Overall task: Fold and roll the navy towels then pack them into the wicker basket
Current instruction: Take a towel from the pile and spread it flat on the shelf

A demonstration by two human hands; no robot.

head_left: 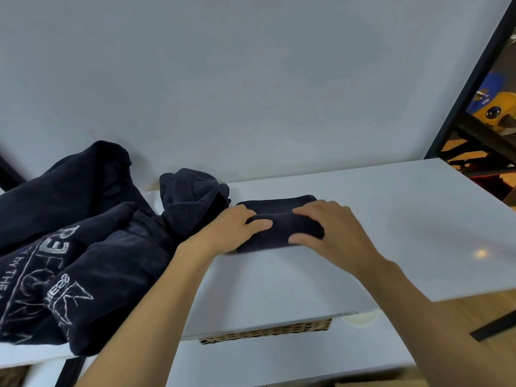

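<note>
From the head camera, a folded towel (279,223), partly rolled, lay on the white table (418,219) near the middle of its back edge. The left hand (233,229) gripped the roll's left end, fingers curled over it and thumb on top. The right hand (333,230) gripped the right end, thumb tucked under the front. A heap of navy towels (83,233) with pale printed lettering covered the table's left side, reaching to its front edge. The wicker basket (265,332) showed only as a strip below the table's front edge, on a lower shelf (279,364).
</note>
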